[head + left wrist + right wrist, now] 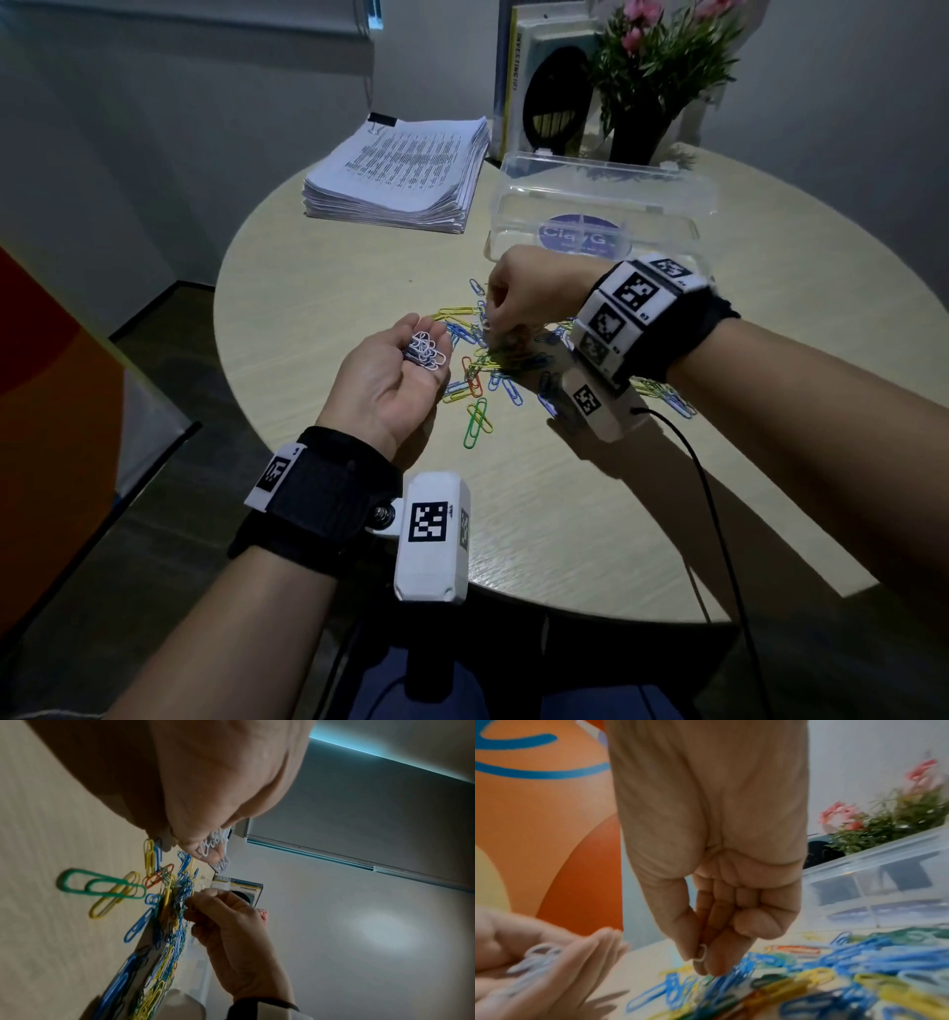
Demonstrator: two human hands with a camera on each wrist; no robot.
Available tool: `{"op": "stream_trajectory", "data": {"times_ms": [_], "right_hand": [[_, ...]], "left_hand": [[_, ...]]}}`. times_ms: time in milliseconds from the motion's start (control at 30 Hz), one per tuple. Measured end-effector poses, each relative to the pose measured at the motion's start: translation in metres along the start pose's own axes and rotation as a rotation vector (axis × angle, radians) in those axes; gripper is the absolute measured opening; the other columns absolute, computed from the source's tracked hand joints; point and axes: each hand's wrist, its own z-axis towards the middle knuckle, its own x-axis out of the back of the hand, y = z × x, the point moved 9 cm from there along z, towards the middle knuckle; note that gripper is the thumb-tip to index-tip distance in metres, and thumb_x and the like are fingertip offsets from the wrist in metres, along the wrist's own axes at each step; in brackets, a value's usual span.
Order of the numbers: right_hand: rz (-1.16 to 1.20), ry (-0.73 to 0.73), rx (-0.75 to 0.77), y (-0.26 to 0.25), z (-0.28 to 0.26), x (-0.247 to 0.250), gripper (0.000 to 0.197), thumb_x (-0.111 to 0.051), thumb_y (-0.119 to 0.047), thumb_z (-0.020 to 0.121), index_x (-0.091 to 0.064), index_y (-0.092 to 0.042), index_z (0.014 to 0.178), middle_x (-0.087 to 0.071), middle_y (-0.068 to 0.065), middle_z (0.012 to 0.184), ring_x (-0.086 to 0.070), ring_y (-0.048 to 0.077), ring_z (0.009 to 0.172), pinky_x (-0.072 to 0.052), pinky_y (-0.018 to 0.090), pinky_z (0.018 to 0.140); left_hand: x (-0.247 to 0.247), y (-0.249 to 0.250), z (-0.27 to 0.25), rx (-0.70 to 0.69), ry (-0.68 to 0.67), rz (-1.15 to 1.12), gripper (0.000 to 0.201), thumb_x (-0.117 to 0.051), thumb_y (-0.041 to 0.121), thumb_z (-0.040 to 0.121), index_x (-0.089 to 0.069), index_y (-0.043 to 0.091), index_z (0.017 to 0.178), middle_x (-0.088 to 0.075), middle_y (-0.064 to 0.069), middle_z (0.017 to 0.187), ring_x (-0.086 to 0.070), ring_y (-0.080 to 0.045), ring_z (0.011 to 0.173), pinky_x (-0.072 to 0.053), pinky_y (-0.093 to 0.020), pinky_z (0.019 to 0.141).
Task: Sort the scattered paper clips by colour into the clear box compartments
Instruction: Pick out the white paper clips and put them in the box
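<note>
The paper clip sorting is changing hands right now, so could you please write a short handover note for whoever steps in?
Left hand: palm up above the table, cupping a small heap of white clips.
Right hand: over the mixed pile, one more white clip pinched between thumb and fingertips.
Clear box: stands behind the pile, near the stack of papers and the potted plant; its contents are hard to make out.
Done: most white clips are gathered in the left hand, none visibly boxed yet.
Left: put the whites into one compartment, then sort blue, yellow, green and orange.
</note>
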Motion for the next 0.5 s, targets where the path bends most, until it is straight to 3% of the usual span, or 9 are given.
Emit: {"op": "stream_trajectory", "data": {"times_ms": [67,133,267,300,433,500], "right_hand": [[0.068,0.010,-0.046,0.016,-0.004,0.010,0.015,-0.063,-0.005,0.081,-0.071,-0.007,0.094,-0.063,0.002,0.073,-0.053,0.010,0.057,-0.045,0.021,0.053],[0.085,0.010,-0.102,0.034,-0.010,0.016,0.021,-0.057,0.000,0.082,-0.070,-0.006,0.098,-0.062,0.000,0.069,-0.059,0.015,0.061,-0.050,0.023,0.057],[0.022,0.030,-0.160,0.056,-0.018,0.022,0.021,-0.053,0.003,0.082,-0.066,-0.009,0.093,-0.059,0.000,0.069,-0.054,0.010,0.055,-0.045,0.019,0.044],[0.034,0.029,-0.175,0.061,-0.018,0.022,0.023,-0.053,0.005,0.082,-0.067,-0.010,0.092,-0.061,0.002,0.071,-0.055,0.010,0.054,-0.047,0.020,0.045],[0.008,0.037,-0.207,0.075,-0.017,0.022,0.029,-0.056,0.010,0.080,-0.074,-0.008,0.094,-0.069,0.007,0.081,-0.059,0.016,0.063,-0.058,0.035,0.072],[-0.037,0.056,-0.205,0.078,-0.017,0.024,0.027,-0.057,0.007,0.084,-0.075,-0.007,0.097,-0.067,0.006,0.080,-0.056,0.016,0.065,-0.054,0.031,0.071]], "left_hand": [[-0.006,-0.004,-0.001,0.011,-0.029,0.016,0.023,-0.030,0.001,0.101,-0.052,0.004,0.107,-0.055,-0.013,0.091,-0.057,-0.019,0.079,-0.050,-0.030,0.074],[-0.012,-0.010,-0.003,0.027,-0.053,0.040,0.023,-0.030,-0.003,0.099,-0.052,0.004,0.098,-0.054,-0.014,0.086,-0.056,-0.019,0.076,-0.050,-0.030,0.072],[-0.022,-0.025,-0.005,0.060,-0.077,0.090,0.027,-0.029,-0.008,0.096,-0.053,0.004,0.093,-0.053,-0.012,0.084,-0.056,-0.017,0.074,-0.051,-0.027,0.070],[-0.023,-0.028,-0.005,0.066,-0.079,0.099,0.028,-0.028,-0.008,0.096,-0.053,0.004,0.092,-0.053,-0.011,0.083,-0.055,-0.016,0.074,-0.050,-0.026,0.070],[-0.028,-0.037,-0.003,0.086,-0.067,0.109,0.027,-0.030,-0.003,0.097,-0.054,0.004,0.089,-0.053,-0.010,0.082,-0.056,-0.017,0.073,-0.050,-0.026,0.070],[-0.029,-0.041,-0.001,0.100,-0.060,0.110,0.025,-0.033,0.001,0.099,-0.056,0.003,0.088,-0.054,-0.010,0.084,-0.057,-0.018,0.075,-0.051,-0.026,0.069]]}}
